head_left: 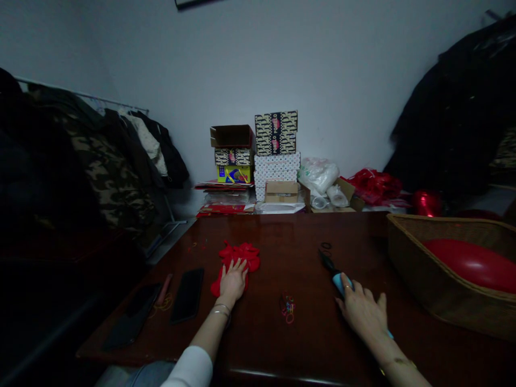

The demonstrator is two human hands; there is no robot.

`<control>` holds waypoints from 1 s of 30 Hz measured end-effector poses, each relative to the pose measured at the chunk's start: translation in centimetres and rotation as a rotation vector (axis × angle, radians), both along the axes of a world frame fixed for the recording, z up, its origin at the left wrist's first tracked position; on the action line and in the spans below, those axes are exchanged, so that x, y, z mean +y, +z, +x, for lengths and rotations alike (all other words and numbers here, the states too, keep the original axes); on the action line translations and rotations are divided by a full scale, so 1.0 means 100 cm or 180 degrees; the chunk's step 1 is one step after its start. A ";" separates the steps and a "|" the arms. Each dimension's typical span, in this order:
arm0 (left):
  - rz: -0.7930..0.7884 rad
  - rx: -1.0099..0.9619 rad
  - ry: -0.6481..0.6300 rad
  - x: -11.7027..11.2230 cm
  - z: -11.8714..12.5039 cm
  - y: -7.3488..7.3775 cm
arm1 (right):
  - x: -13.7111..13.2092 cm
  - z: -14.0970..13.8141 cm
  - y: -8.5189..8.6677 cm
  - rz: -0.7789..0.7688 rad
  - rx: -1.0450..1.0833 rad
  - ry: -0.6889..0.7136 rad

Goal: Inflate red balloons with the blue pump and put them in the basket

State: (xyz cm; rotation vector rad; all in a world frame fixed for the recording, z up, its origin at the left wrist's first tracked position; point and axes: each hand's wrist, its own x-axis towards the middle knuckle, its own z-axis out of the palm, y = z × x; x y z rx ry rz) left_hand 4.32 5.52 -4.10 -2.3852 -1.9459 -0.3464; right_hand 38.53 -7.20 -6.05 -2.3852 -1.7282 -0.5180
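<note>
My left hand (233, 279) lies flat with fingers spread on a pile of red uninflated balloons (241, 254) on the dark wooden table (282, 333). My right hand (363, 309) rests over the light blue handle of a black-tipped tool (331, 269), its fingers curled round it. A small heap of coloured rubber bands (287, 308) lies between the two hands. A few black bands (325, 246) sit just beyond the tool's tip.
Two dark phones (187, 294) (133, 320) and a pink pen (164, 290) lie at the table's left. A wicker basket (407, 252) with a red inflated balloon (473, 263) stands at right. Stacked boxes (276, 156) and bags line the far wall; coats hang left.
</note>
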 end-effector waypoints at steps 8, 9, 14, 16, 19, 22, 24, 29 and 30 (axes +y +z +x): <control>-0.0038 -0.0908 -0.0079 0.003 -0.003 0.025 | -0.005 0.002 0.010 -0.0188 0.0012 -0.0080; -0.0036 -0.1059 -0.0043 0.002 -0.002 0.030 | -0.005 0.002 0.010 -0.0186 0.0010 -0.0075; 0.0032 -0.1465 -0.0099 -0.005 0.002 0.052 | -0.004 0.002 0.013 -0.0165 0.0023 -0.0058; -0.0017 -0.1423 -0.0108 -0.006 0.005 0.058 | -0.004 0.002 0.014 -0.0164 0.0031 -0.0055; -0.0249 -0.1104 -0.0014 -0.007 0.011 0.065 | -0.005 0.001 0.018 -0.0190 0.0033 -0.0053; -0.0552 -0.0617 0.0059 -0.008 0.022 0.067 | -0.006 0.001 0.020 -0.0215 0.0025 -0.0055; -0.0689 -0.0391 0.0047 -0.009 0.031 0.065 | -0.007 0.000 0.021 -0.0216 0.0018 -0.0047; -0.0606 -0.0940 0.0009 -0.008 0.054 0.055 | -0.007 0.000 0.022 -0.0208 0.0016 -0.0033; -0.0499 -0.1189 -0.0029 -0.008 0.057 0.053 | -0.007 0.000 0.023 -0.0195 0.0022 -0.0033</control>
